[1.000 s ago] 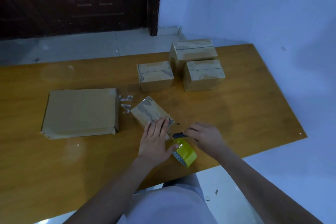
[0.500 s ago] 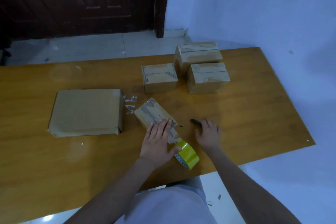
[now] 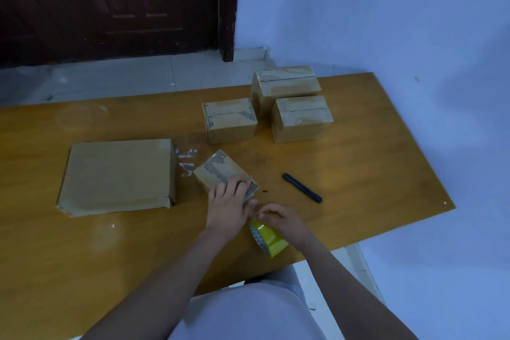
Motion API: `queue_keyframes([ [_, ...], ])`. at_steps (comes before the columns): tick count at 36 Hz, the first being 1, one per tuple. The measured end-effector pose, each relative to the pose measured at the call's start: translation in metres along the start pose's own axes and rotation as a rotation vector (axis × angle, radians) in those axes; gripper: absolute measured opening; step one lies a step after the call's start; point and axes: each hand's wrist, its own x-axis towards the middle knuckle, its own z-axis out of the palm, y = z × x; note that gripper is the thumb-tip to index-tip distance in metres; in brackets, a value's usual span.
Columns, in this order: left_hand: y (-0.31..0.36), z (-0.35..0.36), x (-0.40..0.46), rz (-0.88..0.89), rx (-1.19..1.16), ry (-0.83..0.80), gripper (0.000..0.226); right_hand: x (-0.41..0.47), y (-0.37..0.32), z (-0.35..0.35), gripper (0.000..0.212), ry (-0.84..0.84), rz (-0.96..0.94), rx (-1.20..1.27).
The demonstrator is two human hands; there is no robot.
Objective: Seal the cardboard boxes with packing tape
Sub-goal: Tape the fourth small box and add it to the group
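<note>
Both of my hands are busy. One grip, my left hand [image 3: 227, 208], lies flat with fingers spread on the near end of the small box [image 3: 225, 174], pressing it down on the table [image 3: 372, 174]. The other grip, my right hand [image 3: 281, 222], is just beside it, fingers curled and pinching at the tape roll [image 3: 269, 237]. I cannot tell how much tape is in the pinch, because my fingers hide it.

That yellow roll is under my right hand, near the table edge close to me. The box starts under my left fingers and points away from me. A black cutter [image 3: 302, 188] lies past my right hand, a bit to the right, not touching anything. Three small boxes [image 3: 265, 116] sit far past my hands. One big flat box [image 3: 116, 176] is off to the left of my left hand.

I think the step now is to get the tape end onto the box. To do it well, I should keep my left hand pushing down so the box does not slide. I should pull the tape straight and flat, so it does not twist or stick to itself. Then I rub it down hard along the flaps.
</note>
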Motion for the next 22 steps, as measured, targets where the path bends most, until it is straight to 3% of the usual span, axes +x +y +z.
queue_keyframes([
  [2, 0.001, 0.005, 0.001, 0.003, 0.024, 0.061, 0.03, -0.006, 0.0, 0.0, 0.006, 0.012, -0.011, 0.009],
  [10, 0.005, 0.014, -0.003, -0.031, 0.135, 0.112, 0.05, -0.025, 0.013, -0.005, 0.01, 0.248, 0.004, 0.088],
  [16, 0.059, 0.006, 0.005, -0.45, -0.105, -0.042, 0.064, -0.022, 0.012, -0.011, 0.007, 0.387, 0.001, 0.111],
  [19, 0.077, 0.004, 0.007, -0.573, -0.252, -0.049, 0.079, -0.02, 0.005, -0.021, 0.01, 0.434, -0.011, 0.085],
  [22, 0.085, -0.006, 0.007, -0.666, -0.306, -0.127, 0.074, -0.018, -0.008, -0.034, 0.008, 0.467, -0.042, 0.074],
])
